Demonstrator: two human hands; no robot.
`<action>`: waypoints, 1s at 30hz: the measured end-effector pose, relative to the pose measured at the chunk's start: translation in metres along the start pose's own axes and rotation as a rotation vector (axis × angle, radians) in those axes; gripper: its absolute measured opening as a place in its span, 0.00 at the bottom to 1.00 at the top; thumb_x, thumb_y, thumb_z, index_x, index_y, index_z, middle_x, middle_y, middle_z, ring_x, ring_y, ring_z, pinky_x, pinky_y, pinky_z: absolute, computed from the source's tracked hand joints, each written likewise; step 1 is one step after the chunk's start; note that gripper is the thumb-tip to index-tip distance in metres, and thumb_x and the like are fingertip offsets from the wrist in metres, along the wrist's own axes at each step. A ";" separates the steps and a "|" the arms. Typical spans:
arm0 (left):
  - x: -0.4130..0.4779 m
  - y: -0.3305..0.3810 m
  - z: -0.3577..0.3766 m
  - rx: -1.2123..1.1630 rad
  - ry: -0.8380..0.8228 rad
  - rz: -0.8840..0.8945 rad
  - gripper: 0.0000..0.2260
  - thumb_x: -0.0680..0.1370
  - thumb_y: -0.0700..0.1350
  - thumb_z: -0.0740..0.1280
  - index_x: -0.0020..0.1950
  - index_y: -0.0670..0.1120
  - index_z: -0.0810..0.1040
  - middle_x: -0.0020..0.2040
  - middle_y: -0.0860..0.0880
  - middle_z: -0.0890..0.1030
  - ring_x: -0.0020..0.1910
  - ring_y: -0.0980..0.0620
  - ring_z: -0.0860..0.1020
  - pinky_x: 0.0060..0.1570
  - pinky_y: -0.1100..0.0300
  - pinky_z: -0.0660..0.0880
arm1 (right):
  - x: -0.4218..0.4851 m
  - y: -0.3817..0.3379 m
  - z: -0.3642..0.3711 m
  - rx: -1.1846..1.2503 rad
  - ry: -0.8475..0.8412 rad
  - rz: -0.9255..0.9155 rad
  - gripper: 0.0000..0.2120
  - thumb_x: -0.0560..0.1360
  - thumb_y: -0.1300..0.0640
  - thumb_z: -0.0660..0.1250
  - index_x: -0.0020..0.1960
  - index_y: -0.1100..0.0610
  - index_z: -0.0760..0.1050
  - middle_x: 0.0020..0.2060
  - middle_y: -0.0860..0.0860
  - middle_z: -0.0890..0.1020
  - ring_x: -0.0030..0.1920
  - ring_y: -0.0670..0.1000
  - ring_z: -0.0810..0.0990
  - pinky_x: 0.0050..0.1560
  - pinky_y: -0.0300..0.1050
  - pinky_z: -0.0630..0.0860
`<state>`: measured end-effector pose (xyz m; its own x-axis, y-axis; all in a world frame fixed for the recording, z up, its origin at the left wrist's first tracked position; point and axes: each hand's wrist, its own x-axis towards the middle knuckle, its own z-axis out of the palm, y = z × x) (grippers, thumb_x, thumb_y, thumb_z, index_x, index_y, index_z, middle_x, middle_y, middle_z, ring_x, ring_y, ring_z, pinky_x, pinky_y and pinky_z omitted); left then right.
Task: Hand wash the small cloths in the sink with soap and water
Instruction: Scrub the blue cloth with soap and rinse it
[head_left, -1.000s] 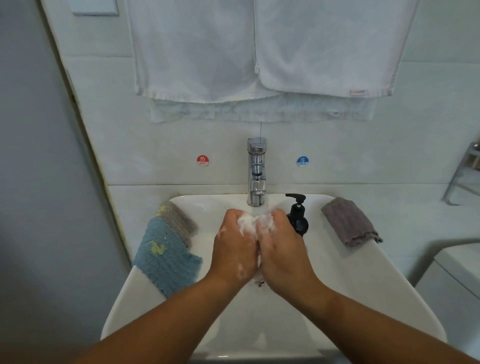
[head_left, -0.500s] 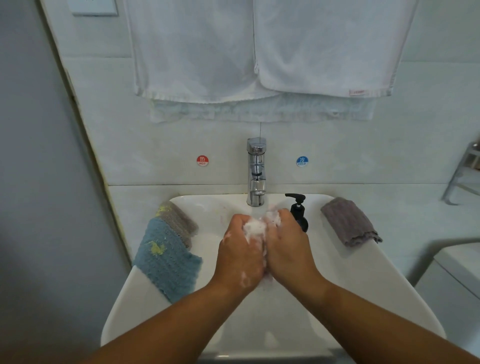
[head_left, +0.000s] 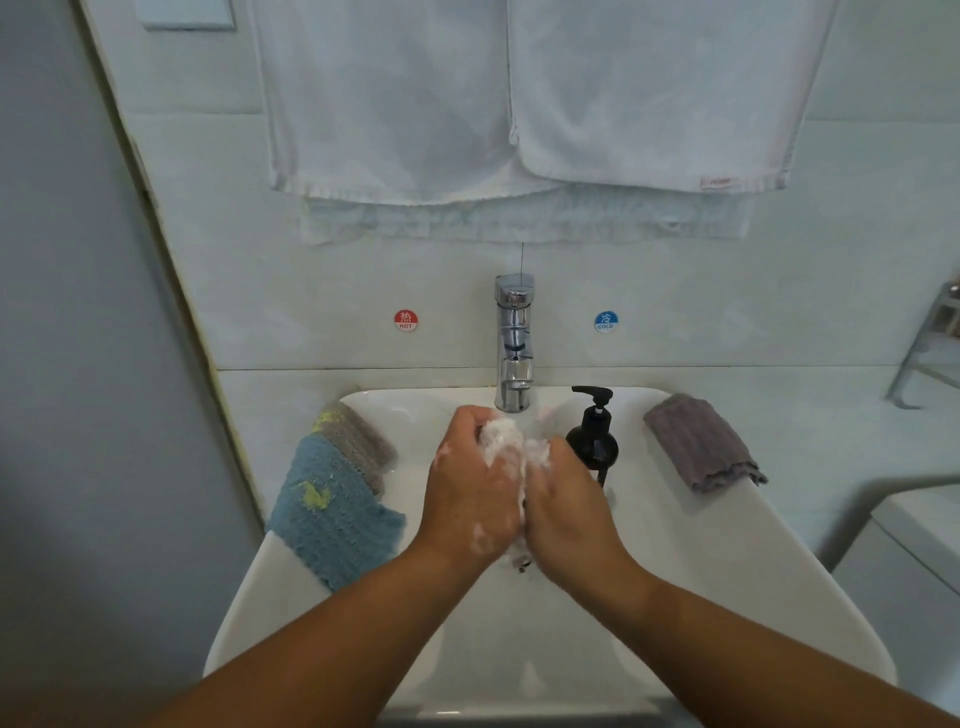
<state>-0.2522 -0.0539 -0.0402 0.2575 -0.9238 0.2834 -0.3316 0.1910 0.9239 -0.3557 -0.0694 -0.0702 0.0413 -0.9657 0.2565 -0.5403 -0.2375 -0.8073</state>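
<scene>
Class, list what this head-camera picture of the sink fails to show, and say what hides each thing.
1. Soapy cloth: head view, mostly buried between left hand, right hand and lather; colour unclear.
2. Sink drain: head view, behind the hands.
3. Metal rack: head view, cut off by the right edge.
4. Towel tag: head view, too small to read.

We face a pale tiled wall (head_left: 857, 291) hung with white towels (head_left: 395, 104); lower down sit a red sticker (head_left: 405, 320) and a blue sticker (head_left: 605, 321) (well apart).
</scene>
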 end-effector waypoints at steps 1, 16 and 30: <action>0.003 0.000 -0.002 0.022 0.025 -0.004 0.07 0.81 0.41 0.61 0.55 0.54 0.72 0.46 0.53 0.78 0.46 0.52 0.79 0.45 0.56 0.80 | -0.006 0.000 0.001 0.003 -0.027 -0.023 0.07 0.84 0.55 0.57 0.53 0.51 0.73 0.42 0.45 0.79 0.42 0.44 0.80 0.38 0.40 0.77; 0.006 -0.022 -0.029 -0.202 -0.239 -0.144 0.20 0.73 0.40 0.77 0.63 0.51 0.77 0.52 0.53 0.85 0.50 0.55 0.85 0.51 0.54 0.84 | 0.016 -0.004 -0.026 0.415 -0.040 0.096 0.01 0.82 0.55 0.66 0.52 0.52 0.76 0.45 0.52 0.85 0.46 0.55 0.86 0.47 0.59 0.84; 0.014 -0.032 -0.037 -0.081 -0.112 -0.088 0.12 0.78 0.37 0.71 0.52 0.55 0.83 0.48 0.52 0.84 0.43 0.49 0.85 0.37 0.51 0.84 | 0.012 0.004 -0.037 0.552 -0.282 0.201 0.20 0.79 0.73 0.60 0.58 0.52 0.79 0.50 0.53 0.84 0.39 0.53 0.84 0.41 0.55 0.84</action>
<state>-0.2047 -0.0604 -0.0566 0.1777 -0.9686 0.1739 -0.2371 0.1293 0.9628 -0.3885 -0.0781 -0.0501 0.2442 -0.9696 -0.0164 -0.0523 0.0037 -0.9986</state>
